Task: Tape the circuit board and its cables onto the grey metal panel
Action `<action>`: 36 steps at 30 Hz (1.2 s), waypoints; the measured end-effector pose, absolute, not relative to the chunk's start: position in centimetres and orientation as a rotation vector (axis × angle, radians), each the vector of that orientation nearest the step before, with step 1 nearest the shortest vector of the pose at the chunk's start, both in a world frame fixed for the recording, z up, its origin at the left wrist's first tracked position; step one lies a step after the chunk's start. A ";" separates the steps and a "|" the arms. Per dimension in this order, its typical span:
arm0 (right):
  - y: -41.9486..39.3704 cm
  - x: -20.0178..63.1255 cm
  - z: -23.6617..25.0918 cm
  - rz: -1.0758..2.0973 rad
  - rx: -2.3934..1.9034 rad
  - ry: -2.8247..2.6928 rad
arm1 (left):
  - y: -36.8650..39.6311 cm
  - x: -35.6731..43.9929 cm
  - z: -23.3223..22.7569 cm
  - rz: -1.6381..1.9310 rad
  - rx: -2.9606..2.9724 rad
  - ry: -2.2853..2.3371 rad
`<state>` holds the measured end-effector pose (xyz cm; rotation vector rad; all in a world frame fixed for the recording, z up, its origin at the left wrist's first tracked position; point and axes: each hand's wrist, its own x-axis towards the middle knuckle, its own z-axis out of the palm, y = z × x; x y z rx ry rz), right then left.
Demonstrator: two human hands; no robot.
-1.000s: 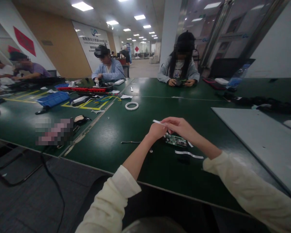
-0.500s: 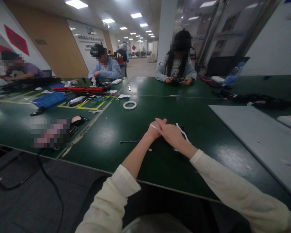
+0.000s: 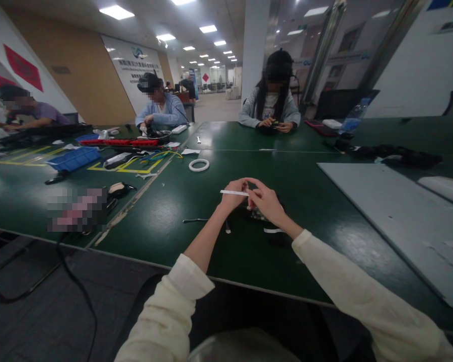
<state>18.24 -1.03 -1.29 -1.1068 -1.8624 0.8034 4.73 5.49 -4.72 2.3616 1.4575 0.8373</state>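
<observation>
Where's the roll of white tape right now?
In the head view the roll of white tape lies flat on the green table, beyond and left of both hands, just right of the coloured wires.

We note a dark green table (image 3: 166, 221) carrying the work. Directly on it: a white tape ring (image 3: 199, 165) near the middle, a grey board (image 3: 392, 211) at the right, a blue tray (image 3: 74, 157) and yellow-taped markings (image 3: 136, 168) at the left. A small white strip (image 3: 274, 231) and a thin dark tool (image 3: 195, 220) lie near the front edge.
</observation>
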 end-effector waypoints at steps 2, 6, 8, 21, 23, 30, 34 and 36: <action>-1.2 18.0 -1.2 0.782 -1.077 -1.856 | 5.3 4.5 -4.3 0.877 2.350 1.512; -1.5 17.5 -1.5 0.723 -1.059 -1.854 | 5.0 4.1 -3.8 0.970 2.328 1.662; -1.6 17.4 -1.6 0.687 -1.066 -1.860 | 5.1 3.8 -3.6 1.082 2.214 1.698; -1.0 19.5 -0.7 0.692 -1.003 -1.453 | 7.3 1.6 -2.8 1.186 1.308 1.131; -0.9 19.4 -1.1 0.689 -1.014 -1.472 | 6.3 3.1 -2.5 1.101 1.305 0.871; -0.7 19.0 -2.0 0.718 -1.076 -1.512 | 4.4 5.1 -0.9 1.250 1.252 0.654; -0.6 19.2 -2.1 0.733 -1.084 -1.462 | 4.7 4.6 -0.7 1.198 1.178 0.638; -0.7 19.2 -2.0 0.731 -1.085 -1.470 | 4.8 4.6 -1.1 1.201 1.210 0.626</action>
